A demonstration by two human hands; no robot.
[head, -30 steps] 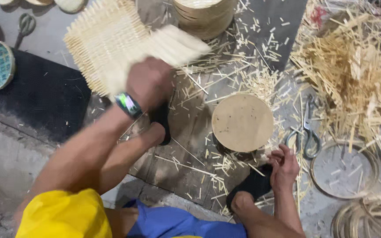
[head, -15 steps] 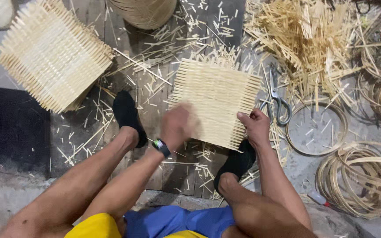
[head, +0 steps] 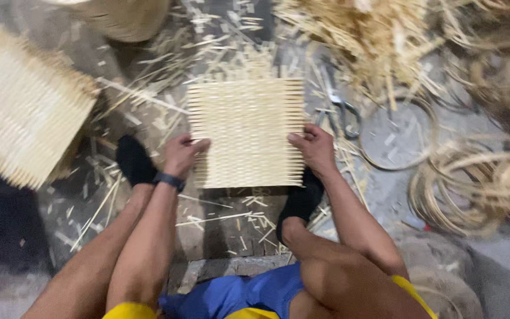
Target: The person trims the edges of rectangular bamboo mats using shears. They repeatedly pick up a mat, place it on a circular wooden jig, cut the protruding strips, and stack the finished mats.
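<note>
A square woven bamboo mat (head: 246, 133) lies flat on the floor between my feet. My left hand (head: 181, 155) grips its left edge, thumb on top. At the right edge my right hand (head: 314, 150) holds the mat the same way. A dark band sits on my left wrist. My feet in black socks (head: 135, 159) rest on either side of the mat.
A stack of similar woven mats (head: 22, 127) lies at the left. Scissors (head: 340, 112) and a round hoop (head: 398, 133) sit right of the mat. Loose bamboo strips (head: 379, 41) pile up behind, coiled strips (head: 479, 183) at the right, a basket (head: 119, 18) at the top.
My left hand brought one mat from the stack down onto the round board between my feet. Both hands now hold its edges, and the view has shifted right.
</note>
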